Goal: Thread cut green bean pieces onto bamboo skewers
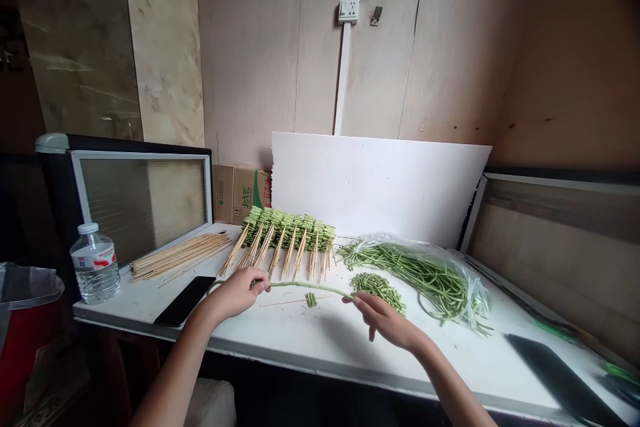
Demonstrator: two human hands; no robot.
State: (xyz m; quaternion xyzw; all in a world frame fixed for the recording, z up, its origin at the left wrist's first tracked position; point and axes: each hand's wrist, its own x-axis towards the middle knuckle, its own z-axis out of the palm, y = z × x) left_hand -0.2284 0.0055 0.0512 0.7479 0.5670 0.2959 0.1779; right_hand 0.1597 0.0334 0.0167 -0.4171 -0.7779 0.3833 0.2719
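Note:
A long green bean [305, 284] is stretched between my two hands above the white table. My left hand [246, 290] is closed on it toward its left part, and a tail of the bean hangs past the fingers. My right hand [379, 315] pinches the other end between thumb and fingers. Below the bean, a few short cut pieces [311, 299] lie beside a thin skewer [285, 302]. Just behind my right hand is a heap of cut bean pieces [379, 290]. Farther back, skewered beans [287, 227] are stacked with their sticks pointing toward me.
Bare bamboo skewers [180, 255], a black phone [185, 301] and a water bottle [95, 263] are at the left. Whole long beans [425, 273] lie in a clear plastic bag at the right. A dark flat object [565, 377] rests near the right edge. A white board [375, 183] stands behind.

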